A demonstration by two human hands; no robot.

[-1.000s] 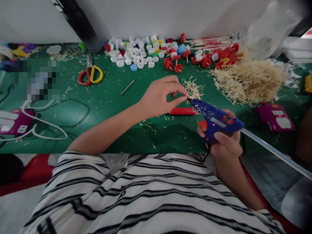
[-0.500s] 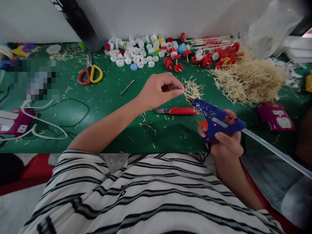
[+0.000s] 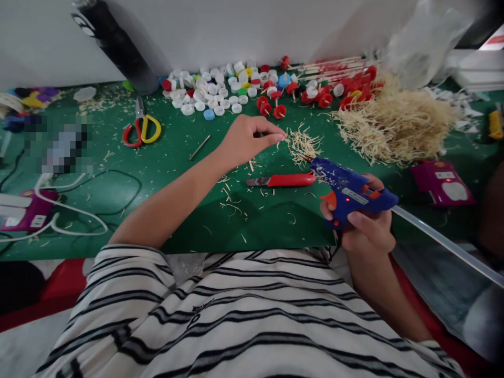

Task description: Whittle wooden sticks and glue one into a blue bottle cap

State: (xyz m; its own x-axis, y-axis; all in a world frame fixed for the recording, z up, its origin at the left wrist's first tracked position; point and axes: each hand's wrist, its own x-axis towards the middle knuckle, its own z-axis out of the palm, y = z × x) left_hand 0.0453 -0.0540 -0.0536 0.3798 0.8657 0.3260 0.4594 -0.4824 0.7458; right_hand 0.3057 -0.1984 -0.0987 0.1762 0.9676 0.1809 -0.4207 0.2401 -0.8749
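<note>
My right hand [image 3: 364, 228] grips a blue hot glue gun [image 3: 348, 189] with an orange trigger; a clear glue stick [image 3: 444, 244] juts out behind it and its nozzle points left. My left hand [image 3: 246, 139] hovers over the green table [image 3: 129, 178] with thumb and fingers pinched together, right beside a small heap of thin wood slivers [image 3: 301, 142]. What the pinch holds is too small to make out. A red utility knife [image 3: 281, 180] lies between the two hands.
White, red and coloured bottle caps [image 3: 214, 92] lie at the back, with red caps on sticks [image 3: 326, 94] and a big pile of wood shavings [image 3: 397, 123] to the right. Red-and-yellow scissors [image 3: 139, 128], a metal rod [image 3: 199, 147], pink devices [image 3: 443, 184] and white cables [image 3: 59, 220] are also about.
My left hand has drawn away from the glue gun's nozzle, moving up and left toward the small sliver heap, uncovering the knife blade. The glue gun has barely moved.
</note>
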